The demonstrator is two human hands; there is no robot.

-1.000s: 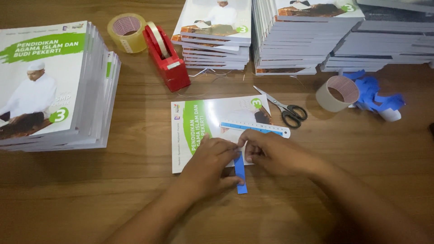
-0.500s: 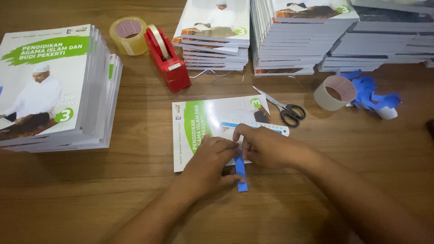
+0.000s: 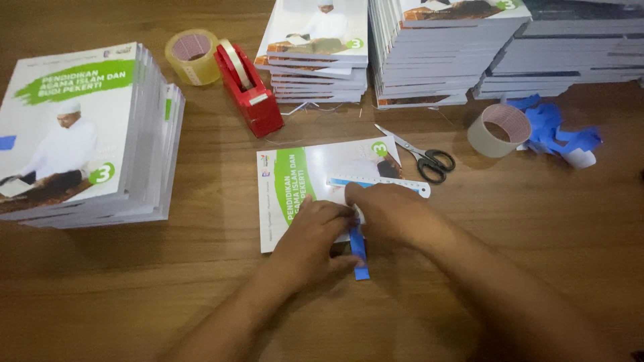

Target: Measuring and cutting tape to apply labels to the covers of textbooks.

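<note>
A thin book (image 3: 302, 177) with a white and green cover lies flat on the wooden table (image 3: 134, 288). My left hand (image 3: 315, 231) and my right hand (image 3: 389, 211) press together on its near right edge, fingers on a blue strip of tape (image 3: 359, 251) that hangs past the book's edge onto the table. A pale ruler (image 3: 396, 184) lies across the book just beyond my right hand. Whether either hand pinches the strip is hidden by the fingers.
Scissors (image 3: 426, 157) lie right of the book. A red tape dispenser (image 3: 248, 90) and a yellowish tape roll (image 3: 191, 57) stand behind it. A beige tape roll (image 3: 498, 129) and crumpled blue tape (image 3: 557, 134) lie at right. Book stacks stand at left (image 3: 80, 134) and along the back (image 3: 436, 47).
Both hands stay on the blue strip at the book's edge, shifting only slightly. The view has drifted a little.
</note>
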